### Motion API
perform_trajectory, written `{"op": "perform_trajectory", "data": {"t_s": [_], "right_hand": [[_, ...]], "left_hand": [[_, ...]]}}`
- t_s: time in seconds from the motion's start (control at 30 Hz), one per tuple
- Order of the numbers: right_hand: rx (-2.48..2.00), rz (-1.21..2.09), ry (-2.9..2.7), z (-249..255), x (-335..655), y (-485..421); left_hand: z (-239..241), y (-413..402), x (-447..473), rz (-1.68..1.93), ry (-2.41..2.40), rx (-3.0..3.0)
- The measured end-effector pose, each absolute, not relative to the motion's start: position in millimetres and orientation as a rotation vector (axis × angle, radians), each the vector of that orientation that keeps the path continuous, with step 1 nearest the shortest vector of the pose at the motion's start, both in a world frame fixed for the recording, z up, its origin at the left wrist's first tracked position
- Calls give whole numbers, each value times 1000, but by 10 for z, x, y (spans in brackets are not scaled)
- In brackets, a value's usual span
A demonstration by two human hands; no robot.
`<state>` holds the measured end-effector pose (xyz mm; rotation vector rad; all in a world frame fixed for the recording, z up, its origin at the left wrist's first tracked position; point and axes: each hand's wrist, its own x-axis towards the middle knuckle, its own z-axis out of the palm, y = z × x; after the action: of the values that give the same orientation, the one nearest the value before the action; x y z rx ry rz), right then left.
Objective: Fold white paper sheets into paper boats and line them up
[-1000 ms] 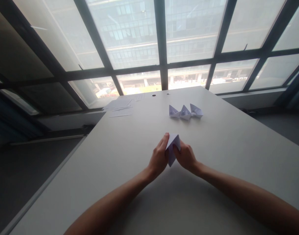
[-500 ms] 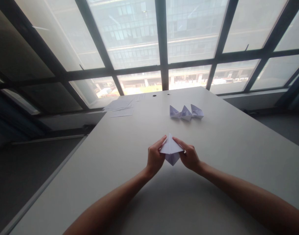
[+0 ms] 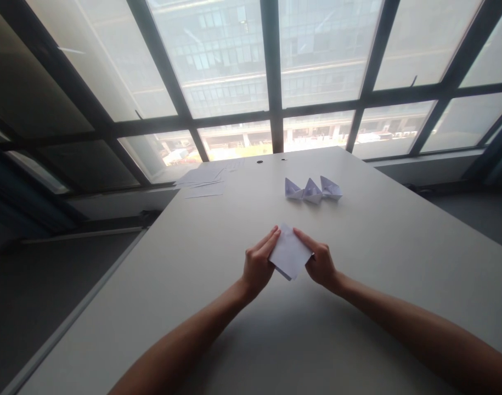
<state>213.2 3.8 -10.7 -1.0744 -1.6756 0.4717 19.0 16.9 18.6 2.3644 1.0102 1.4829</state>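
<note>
Between my two hands is a folded sheet of white paper (image 3: pixel 291 253), a flattened diamond with one corner toward me. A second layer shows along its lower left edge. My left hand (image 3: pixel 259 264) grips its left side, fingers along the upper left edge. On the other side my right hand (image 3: pixel 320 264) pinches the right corner, with the index finger lying along the upper right edge. The paper is held above the table; its underside and parts of both thumbs are hidden. Beyond it stand three folded paper boats (image 3: pixel 312 192) in a row.
A white table (image 3: pixel 172 318) stretches away toward large dark-framed windows (image 3: pixel 275 129). Loose sheets of paper (image 3: pixel 203 176) lie at its far left. A dark round hole (image 3: pixel 259 162) is near the far edge. Grey floor (image 3: pixel 49 285) shows at the left.
The paper has gone from an opened, pocket-like shape with a raised ridge to a flat diamond. My hands have stayed in nearly the same place on its sides.
</note>
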Motion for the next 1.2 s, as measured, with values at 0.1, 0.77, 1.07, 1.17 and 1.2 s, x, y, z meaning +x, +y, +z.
{"op": "perform_trajectory", "data": {"t_s": [0.1, 0.77, 1.07, 1.17, 1.2], "right_hand": [[-1036, 492, -1659, -114, 2144, 35], [-683, 161, -2059, -74, 2298, 99], [-629, 171, -2055, -35, 2290, 68], [-633, 163, -2053, -24, 2286, 62], [-638, 168, -2048, -23, 2286, 63]], "left_hand": [[183, 159, 204, 1476, 951, 2334], [565, 138, 198, 954, 857, 1088], [642, 153, 198, 1027, 921, 1129], [635, 164, 200, 1050, 963, 1139], [637, 167, 200, 1056, 970, 1142]]}}
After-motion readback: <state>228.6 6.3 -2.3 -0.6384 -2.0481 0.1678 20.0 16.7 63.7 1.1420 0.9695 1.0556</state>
